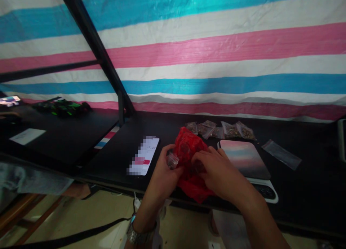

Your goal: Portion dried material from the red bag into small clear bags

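Note:
A crumpled red plastic bag rests at the table's front edge, its lower part hanging toward me. At its left side my left hand is closed around a small clear plastic bag, its thumb against the red plastic. My right hand has its fingers curled at the red bag's opening; something dark shows by the fingertips, too hidden to name. Right of the red bag lies a flat kitchen scale, partly behind my right forearm. Several small zip bags of brown bits lie in a row behind.
A lit phone lies left of my hands. On the right is a flat clear zip bag. The neighbouring table holds a black and green model car and white paper. Another person's arm shows at lower left.

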A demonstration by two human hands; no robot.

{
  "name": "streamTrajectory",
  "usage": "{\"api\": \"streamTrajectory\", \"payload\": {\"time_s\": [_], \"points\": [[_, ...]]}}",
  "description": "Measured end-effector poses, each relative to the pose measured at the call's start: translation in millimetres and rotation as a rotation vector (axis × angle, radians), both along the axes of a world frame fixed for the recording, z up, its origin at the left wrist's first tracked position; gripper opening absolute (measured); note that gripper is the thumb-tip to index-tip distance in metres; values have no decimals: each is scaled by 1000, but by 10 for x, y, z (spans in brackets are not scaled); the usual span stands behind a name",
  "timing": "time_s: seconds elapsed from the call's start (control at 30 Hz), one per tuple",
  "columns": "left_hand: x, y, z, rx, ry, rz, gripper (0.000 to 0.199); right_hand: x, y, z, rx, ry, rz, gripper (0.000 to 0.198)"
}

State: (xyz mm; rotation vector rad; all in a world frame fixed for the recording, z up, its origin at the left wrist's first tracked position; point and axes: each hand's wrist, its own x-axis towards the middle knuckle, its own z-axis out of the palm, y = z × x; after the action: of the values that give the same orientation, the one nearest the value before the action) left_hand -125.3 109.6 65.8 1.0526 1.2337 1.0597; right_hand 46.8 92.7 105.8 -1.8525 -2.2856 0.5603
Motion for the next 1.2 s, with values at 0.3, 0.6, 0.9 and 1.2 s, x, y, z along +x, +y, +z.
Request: {"api": "streamTrajectory", "payload": {"time_s": [0.3,0.6,0.9,1.2], "points": [[41,0,15,-40,-40,5,82,-102,37,-60,-4,-17,-10,33],[-4,56,-8,-47,-124,120,81,80,93,-172,59,299,-61,37],[13,74,-92,411,204,166,64,76,116,-59,168,679,-108,29],[68,50,-215,426,226,-10,31,-121,13,119,372,308,15,30]]}}
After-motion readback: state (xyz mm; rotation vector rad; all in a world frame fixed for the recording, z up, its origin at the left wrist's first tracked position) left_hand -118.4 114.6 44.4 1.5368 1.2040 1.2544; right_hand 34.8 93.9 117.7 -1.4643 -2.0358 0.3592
